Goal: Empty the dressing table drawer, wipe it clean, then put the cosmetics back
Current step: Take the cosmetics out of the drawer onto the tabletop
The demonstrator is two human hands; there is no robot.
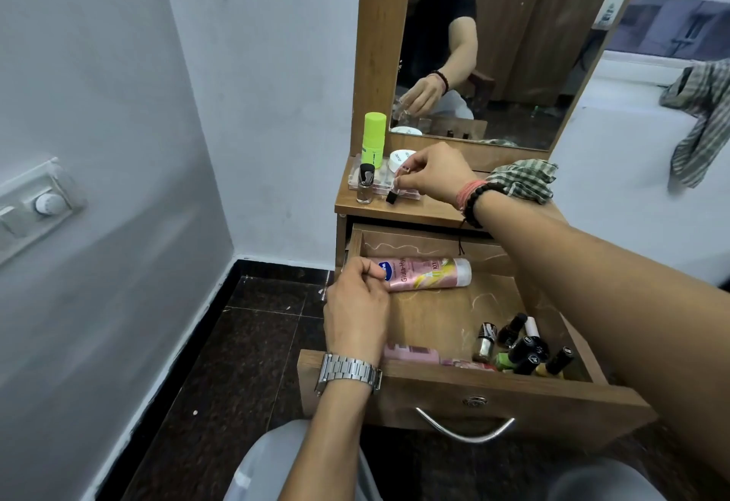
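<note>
The wooden drawer (454, 390) stands pulled out below the dressing table top (418, 210). My left hand (357, 309) grips the end of a pink lotion tube (428, 273) lying at the drawer's back. My right hand (432, 174) pinches a small nail polish bottle (393, 192) with a black cap, cap down, just over the table top. Several nail polish bottles (521, 350) stand in the drawer's front right corner. A pink item (411, 354) lies at the front left.
On the table top stand a green bottle (373, 139), a white jar (401, 158), a clear case (379, 180) and a small glass bottle (365, 184). A checked cloth (521, 180) lies at its right. A mirror (493, 42) rises behind; wall to the left.
</note>
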